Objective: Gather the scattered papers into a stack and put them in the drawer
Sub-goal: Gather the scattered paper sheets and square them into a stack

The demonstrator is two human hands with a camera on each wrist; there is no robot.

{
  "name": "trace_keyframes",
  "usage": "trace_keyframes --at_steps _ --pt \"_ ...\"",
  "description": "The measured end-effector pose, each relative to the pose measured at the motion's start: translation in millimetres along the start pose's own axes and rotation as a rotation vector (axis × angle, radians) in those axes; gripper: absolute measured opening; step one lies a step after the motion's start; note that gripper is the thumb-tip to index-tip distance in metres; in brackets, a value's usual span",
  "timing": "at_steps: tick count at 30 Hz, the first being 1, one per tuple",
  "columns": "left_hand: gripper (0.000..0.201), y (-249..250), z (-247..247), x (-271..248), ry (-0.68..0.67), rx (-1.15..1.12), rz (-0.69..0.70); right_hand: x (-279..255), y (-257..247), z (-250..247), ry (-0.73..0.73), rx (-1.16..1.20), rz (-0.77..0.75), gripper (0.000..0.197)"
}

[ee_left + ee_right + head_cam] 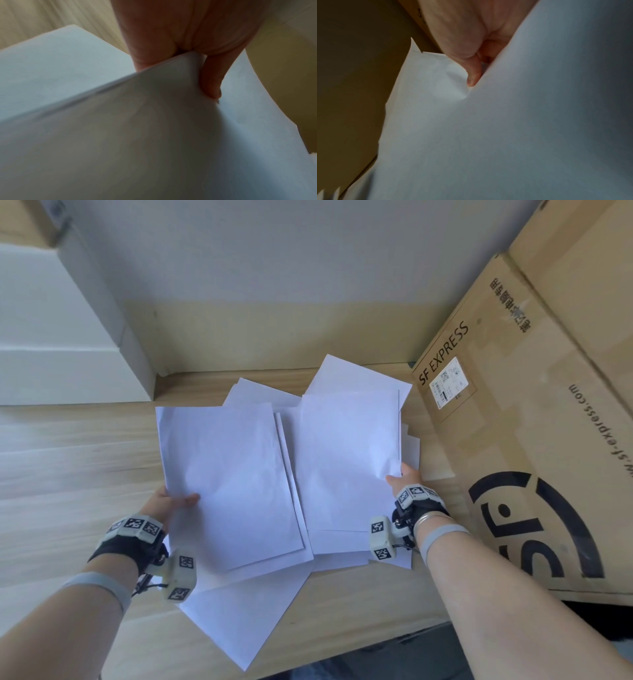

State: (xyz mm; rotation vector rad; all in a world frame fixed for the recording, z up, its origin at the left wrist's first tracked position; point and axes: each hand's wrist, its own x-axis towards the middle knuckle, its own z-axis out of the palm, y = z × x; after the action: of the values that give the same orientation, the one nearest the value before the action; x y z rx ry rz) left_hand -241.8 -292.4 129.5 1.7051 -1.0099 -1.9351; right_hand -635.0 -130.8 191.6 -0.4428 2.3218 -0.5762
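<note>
Several white papers [236,474] lie overlapped in a loose pile on the wooden desk [68,446]. My left hand [171,501] pinches the left edge of a bundle of sheets [154,135], thumb on top and fingers hidden beneath. My right hand [402,479] pinches the right edge of another bundle [346,460], and in the right wrist view a fingertip [472,79] presses into the paper [505,135]. More sheets [246,621] lie loose underneath, one corner reaching past the desk's front edge. No drawer is in view.
A large cardboard SF Express box [534,422] lies close on the right, touching the pile's edge. A white box [58,337] stands at the back left against the wall. Bare desk wood shows on the left.
</note>
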Motion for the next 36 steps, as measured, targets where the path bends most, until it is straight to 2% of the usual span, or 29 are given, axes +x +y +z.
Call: trace_keyframes --at_steps 5,10,13,15,19,22,24,27,31,33,36 --pt "0.019 -5.3 -12.9 -1.5 0.048 0.028 -0.012 1.2 -2.0 -24.2 0.021 -0.059 -0.050 0.039" --pt "0.026 -7.6 -12.2 -9.1 0.016 0.027 -0.004 -0.4 -10.3 -42.5 0.028 -0.063 -0.123 0.036" --pt "0.022 -7.6 -8.9 -11.8 0.026 0.027 -0.001 -5.3 -16.9 -43.3 0.006 -0.054 -0.174 0.037" --pt "0.024 -8.0 -6.7 -13.6 0.020 0.024 0.002 -6.5 -18.8 -40.0 0.036 -0.007 -0.210 0.036" --pt "0.027 -9.7 -10.4 -13.9 0.027 0.035 0.001 -10.6 -26.5 -42.8 0.093 0.099 -0.243 0.018" --pt "0.023 -10.1 -13.7 -15.8 0.042 0.050 -0.012 -7.4 -30.5 -49.0 0.061 0.177 -0.265 0.023" --pt "0.030 -9.4 -12.3 -18.1 0.034 0.069 -0.019 -9.0 -33.7 -52.2 0.028 0.171 -0.273 0.023" --pt "0.040 -6.1 -7.9 -22.6 0.038 0.093 -0.029 -11.9 -33.9 -51.9 -0.038 0.174 -0.234 0.025" --pt "0.044 -6.1 -6.4 -22.8 0.039 0.091 -0.044 -18.8 -20.0 -42.3 -0.068 -0.036 -0.071 0.014" --pt "0.043 -7.7 -7.1 -21.2 0.030 0.095 -0.051 -20.5 -11.4 -35.6 -0.061 -0.112 -0.026 0.034" --pt "0.035 -7.4 -6.7 -21.4 0.022 0.109 -0.035 -21.2 -6.0 -23.8 -0.089 -0.224 0.037 0.041"
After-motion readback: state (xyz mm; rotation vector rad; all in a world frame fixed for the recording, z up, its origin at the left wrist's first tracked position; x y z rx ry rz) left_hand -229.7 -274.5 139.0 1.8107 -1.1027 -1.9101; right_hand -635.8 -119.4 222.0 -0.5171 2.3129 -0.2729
